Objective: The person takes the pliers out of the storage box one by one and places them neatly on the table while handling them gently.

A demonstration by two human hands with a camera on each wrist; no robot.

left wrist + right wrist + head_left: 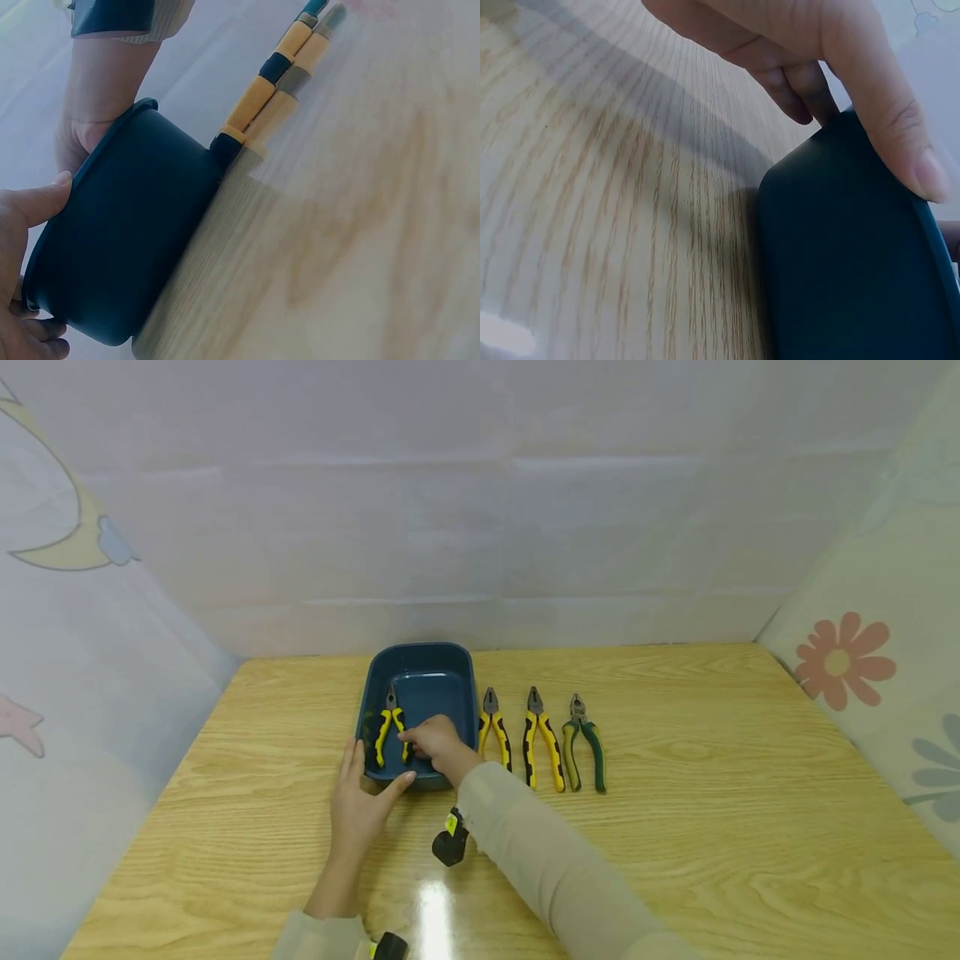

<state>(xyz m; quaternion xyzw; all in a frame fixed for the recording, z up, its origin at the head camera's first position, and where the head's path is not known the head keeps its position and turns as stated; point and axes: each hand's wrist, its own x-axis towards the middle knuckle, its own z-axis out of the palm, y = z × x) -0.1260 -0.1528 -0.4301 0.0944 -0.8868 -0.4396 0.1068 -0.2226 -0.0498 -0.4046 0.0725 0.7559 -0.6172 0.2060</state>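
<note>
A dark blue rectangular bin (pixel 420 782) stands on the table. Its near left corner is held by my left hand (pixel 358 806), thumb on the near rim and fingers along the left side; the left wrist view shows the bin wall (pixel 127 232) from close by. Inside lie yellow-and-black pliers (pixel 383 735) with a narrow nose, jaws toward the far side. My right hand (pixel 438 742) reaches into the bin and pinches their right handle, its fingertips partly hidden. In the right wrist view, the left thumb presses the bin's rim (pixel 919 214).
Right of the bin, a row lies on the wooden table (pixel 712 760): two yellow-and-black combination pliers (pixel 486 722) (pixel 531 743) and a green-handled pair (pixel 596 752). Pale printed cloth (pixel 480 543) hangs behind and at both sides.
</note>
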